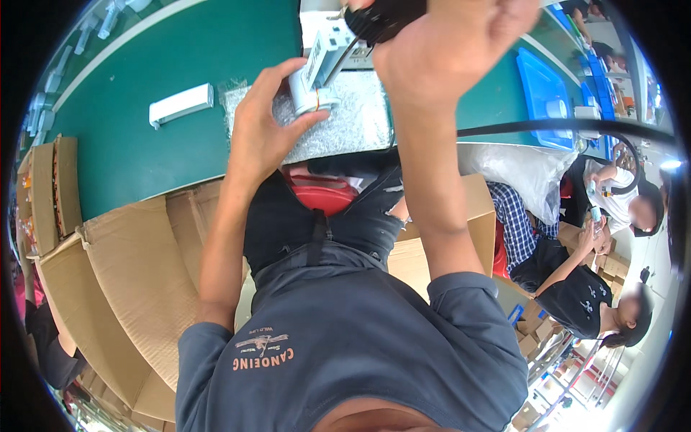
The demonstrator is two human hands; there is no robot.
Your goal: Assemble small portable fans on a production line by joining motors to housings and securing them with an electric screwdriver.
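My left hand [263, 119] is closed around a pale blue-white plastic housing [300, 90] with a round end, thumb and fingers on either side of it. The housing stands tilted over a sheet of bubble wrap [360, 119]. Raised to its right, my right hand [439, 61] is closed on a bulky black object [385, 20], whose kind I cannot make out because the fist and the frame edge hide much of it. A thin dark line, rod or cord, runs from it beside the housing. Left of my left hand, a similar pale elongated part [181, 106] lies on the green tabletop [237, 43].
A blue tray [540, 97] stands at the table's right. More pale parts [111, 18] lie beyond the rail at far left. Open cardboard boxes [137, 281] crowd the near left. A black cable [568, 127] crosses the right side. Two co-workers [583, 288] sit at right.
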